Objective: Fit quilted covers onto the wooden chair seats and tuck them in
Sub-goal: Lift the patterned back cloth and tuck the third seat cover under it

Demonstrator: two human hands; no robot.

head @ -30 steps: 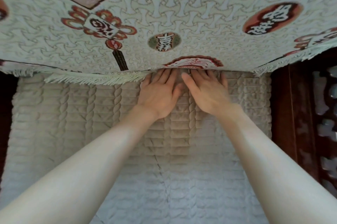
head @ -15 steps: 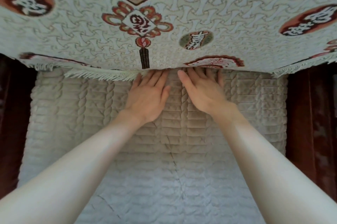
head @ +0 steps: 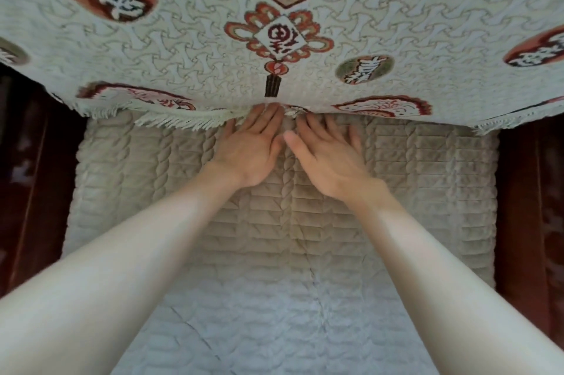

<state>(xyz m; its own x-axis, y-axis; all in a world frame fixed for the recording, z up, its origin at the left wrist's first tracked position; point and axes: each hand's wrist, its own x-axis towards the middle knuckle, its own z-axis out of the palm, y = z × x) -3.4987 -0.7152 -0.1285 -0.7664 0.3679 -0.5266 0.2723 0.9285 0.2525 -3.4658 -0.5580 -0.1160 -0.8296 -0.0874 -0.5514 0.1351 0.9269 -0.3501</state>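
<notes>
- The chair [head: 33,179] shows as dark wood along the far left edge, just beside the cover.
- The cover [head: 152,206], beige and quilted in flat bands with rope-like ridges, lies spread over the seat. It fills the space between the two wooden sides, and creases run through its near part.
- A throw [head: 171,48], cream with red-brown medallions, hangs down at the back of the seat. Its fringe [head: 183,122] rests on the cover's far edge.
- The left hand [head: 253,151] lies palm down on the cover near the middle, fingers straight and close together. The tips reach the throw's hem, where the fringe is bunched; whether they go under it I cannot tell. Its grip is apart, holding nothing.
- The right hand [head: 328,161] lies palm down on the cover just beside the left, the two thumbs nearly touching. Its fingers are straight, slightly spread and a little blurred, with the tips near the hem. Its grip is apart too, with nothing in it.
- The chair's dark wood shows again at the far right edge, against the cover's side.
</notes>
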